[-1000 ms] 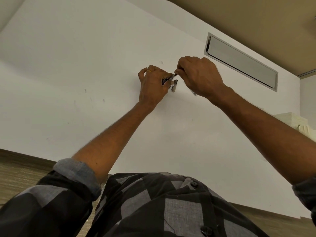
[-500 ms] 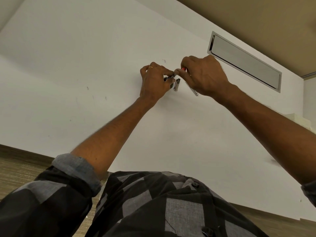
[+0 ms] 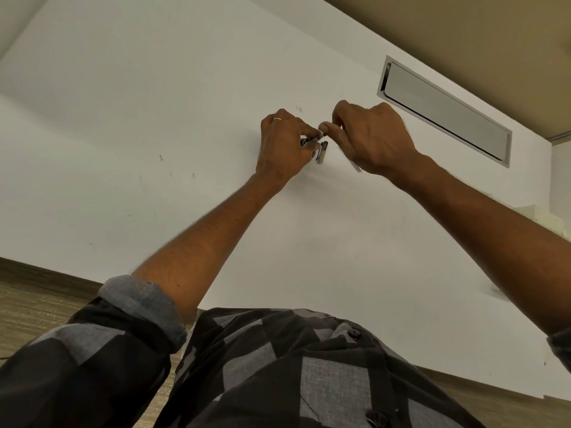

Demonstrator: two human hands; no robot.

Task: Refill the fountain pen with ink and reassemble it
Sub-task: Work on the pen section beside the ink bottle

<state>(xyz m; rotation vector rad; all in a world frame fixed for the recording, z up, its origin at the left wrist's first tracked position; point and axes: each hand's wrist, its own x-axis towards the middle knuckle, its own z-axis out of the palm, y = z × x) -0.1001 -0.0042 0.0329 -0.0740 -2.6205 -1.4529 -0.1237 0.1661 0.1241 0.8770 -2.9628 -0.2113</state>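
Note:
Both my hands meet over the middle of a white table (image 3: pixel 123 118). My left hand (image 3: pixel 285 146) is closed around a dark pen section, and a short silver metal piece (image 3: pixel 321 152) hangs down below its fingertips. My right hand (image 3: pixel 374 137) pinches another pen part at its thumb and forefinger, right against the left hand's fingertips. A thin silver end (image 3: pixel 357 167) sticks out under the right palm. Most of the pen is hidden by the fingers. No ink bottle is in view.
A long metal cable-slot cover (image 3: pixel 445 112) is set into the table at the far right. A pale box (image 3: pixel 543 220) sits at the right edge, behind my right forearm. Wood-look floor shows beyond the table's near and far edges.
Both hands stay together at the same spot. The right hand's fingers have shifted slightly on the part they pinch. The view has tilted a little.

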